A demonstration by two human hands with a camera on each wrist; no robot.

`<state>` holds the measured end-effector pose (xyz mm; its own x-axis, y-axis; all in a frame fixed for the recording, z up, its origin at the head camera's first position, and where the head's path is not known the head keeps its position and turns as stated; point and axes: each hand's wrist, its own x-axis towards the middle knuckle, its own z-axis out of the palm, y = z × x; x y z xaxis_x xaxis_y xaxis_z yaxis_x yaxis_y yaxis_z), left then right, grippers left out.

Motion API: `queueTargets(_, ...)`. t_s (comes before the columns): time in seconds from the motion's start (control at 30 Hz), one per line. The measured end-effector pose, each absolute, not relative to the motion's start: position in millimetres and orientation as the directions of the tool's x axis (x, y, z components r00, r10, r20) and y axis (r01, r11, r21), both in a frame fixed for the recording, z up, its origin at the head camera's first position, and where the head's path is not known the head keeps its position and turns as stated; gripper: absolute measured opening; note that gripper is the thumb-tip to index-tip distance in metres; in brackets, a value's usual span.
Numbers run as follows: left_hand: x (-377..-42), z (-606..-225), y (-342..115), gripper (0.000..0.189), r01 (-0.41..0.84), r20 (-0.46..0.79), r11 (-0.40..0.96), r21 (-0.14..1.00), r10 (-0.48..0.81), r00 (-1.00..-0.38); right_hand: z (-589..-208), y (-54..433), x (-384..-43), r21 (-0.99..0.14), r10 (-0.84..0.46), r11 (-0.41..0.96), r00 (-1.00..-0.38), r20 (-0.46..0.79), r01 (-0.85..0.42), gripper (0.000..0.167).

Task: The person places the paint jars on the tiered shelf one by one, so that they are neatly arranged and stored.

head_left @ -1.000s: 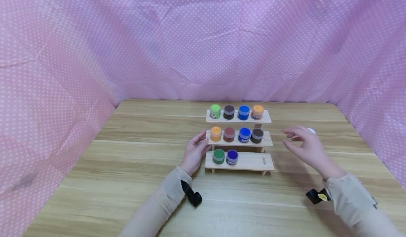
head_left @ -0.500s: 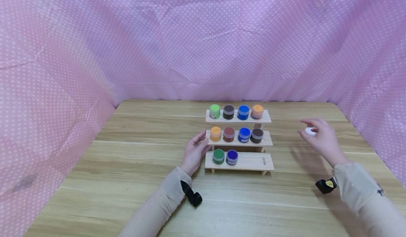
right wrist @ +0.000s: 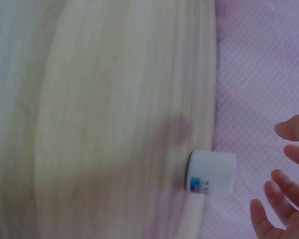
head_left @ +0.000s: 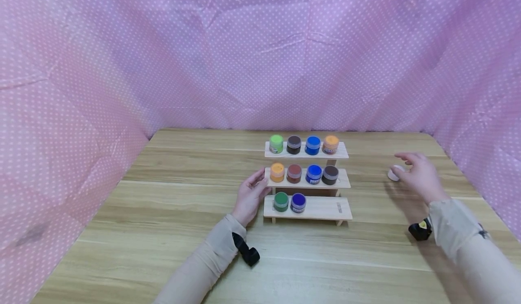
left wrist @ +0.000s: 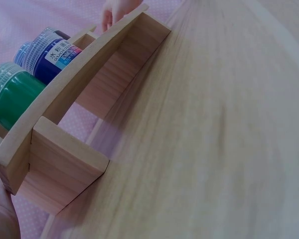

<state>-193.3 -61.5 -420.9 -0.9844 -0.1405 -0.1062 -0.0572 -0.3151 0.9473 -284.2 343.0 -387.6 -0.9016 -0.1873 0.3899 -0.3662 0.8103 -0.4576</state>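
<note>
A three-step wooden display stand bears paint jars. Green and violet jars stand at the left of its lowest step. My left hand holds the left end of the stand at the middle step, thumb in front; in the left wrist view only part of that hand shows at the edge. To the right of the stand, my right hand hovers over a white paint jar. In the right wrist view its fingers are spread and apart from the white jar, which stands on the table.
Several jars fill the middle step, among them yellow-orange and red-brown. Several more line the top step, including light green. The wooden table ends at a pink dotted curtain.
My right hand has moved right, away from the stand, and now hovers by the white jar, which shows more from under the hand. The left hand keeps its place on the stand.
</note>
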Motion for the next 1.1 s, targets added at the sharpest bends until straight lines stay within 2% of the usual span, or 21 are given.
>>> queueTargets(0.23, -193, -421, -61, 0.043, -0.052, -0.105, -0.325, 0.944, -0.145, -0.984, -392, 351, -293, -0.403, -0.230, 0.841, -0.912, 0.339, -0.361, 0.042)
queueTargets(0.57, -195, -423, -63, 0.043, -0.079, -0.123, -0.304, 0.950, -0.130, -0.984, -404, 360, -303, -0.355, -0.265, 0.878, -0.944, 0.195, -0.320, 0.046)
queueTargets(1.1, -194, -423, -62, 0.043, -0.061, -0.107, -0.314, 0.947, -0.132, -0.985, -409, 357, -305, -0.370, -0.260, 0.862, -0.930, 0.261, -0.346, 0.039)
